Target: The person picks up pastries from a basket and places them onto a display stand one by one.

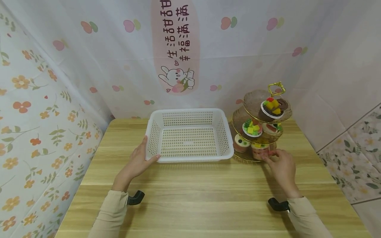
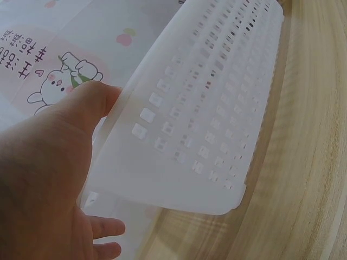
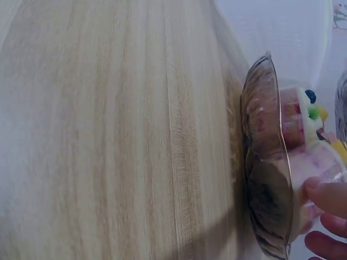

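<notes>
A white plastic basket (image 1: 190,158) with perforated walls stands on the table, nothing inside it. At its front left corner my left hand (image 1: 138,162) grips the rim, thumb along the front and fingers by the left side. To the right is a three-tier stand (image 1: 248,155) of clear plates with gold edges and a gold top handle. My right hand (image 1: 282,167) reaches to the lowest tier and holds a clear dessert cup (image 1: 260,152) by its side, with the thumb on its wall in the right wrist view. Another dessert cup (image 1: 241,143) sits left of it.
Higher on the stand are a fruit-topped cupcake (image 1: 252,129) on the middle tier and a chocolate cupcake (image 1: 271,110) on the top tier. The basket's right end is close beside the stand. A patterned curtain (image 1: 125,66) hangs behind the wooden table (image 1: 202,201).
</notes>
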`<act>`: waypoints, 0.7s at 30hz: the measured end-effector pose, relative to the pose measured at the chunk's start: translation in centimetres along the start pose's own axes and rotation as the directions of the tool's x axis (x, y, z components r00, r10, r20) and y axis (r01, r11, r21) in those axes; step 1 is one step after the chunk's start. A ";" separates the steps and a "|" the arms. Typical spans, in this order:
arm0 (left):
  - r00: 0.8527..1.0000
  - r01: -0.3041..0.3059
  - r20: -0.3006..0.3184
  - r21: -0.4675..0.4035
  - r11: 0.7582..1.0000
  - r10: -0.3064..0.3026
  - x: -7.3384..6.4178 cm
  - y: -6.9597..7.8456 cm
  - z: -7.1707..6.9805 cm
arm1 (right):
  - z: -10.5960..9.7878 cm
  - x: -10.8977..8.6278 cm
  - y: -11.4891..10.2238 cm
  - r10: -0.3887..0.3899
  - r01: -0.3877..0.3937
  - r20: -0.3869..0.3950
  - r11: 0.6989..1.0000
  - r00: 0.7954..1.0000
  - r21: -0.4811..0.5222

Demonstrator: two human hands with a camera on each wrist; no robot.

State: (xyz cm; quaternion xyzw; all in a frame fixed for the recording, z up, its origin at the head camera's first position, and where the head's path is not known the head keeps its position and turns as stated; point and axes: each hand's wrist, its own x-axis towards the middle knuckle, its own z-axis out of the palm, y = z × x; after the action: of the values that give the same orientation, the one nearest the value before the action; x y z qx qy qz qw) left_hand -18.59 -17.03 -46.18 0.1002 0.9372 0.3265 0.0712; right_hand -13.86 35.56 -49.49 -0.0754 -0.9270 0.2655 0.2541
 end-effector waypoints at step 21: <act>1.000 0.008 -0.011 0.006 1.000 -0.008 0.1 0.0 0.1 | 0.7 0.5 0.7 -0.092 0.091 -0.028 0.995 0.995 -0.046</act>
State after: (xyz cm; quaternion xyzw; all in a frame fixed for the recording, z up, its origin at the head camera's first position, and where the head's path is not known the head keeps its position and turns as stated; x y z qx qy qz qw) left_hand -18.66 -16.98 -46.24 0.0950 0.9389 0.3240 0.0671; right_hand -14.68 35.96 -50.18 -0.0425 -0.9311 0.2317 0.2783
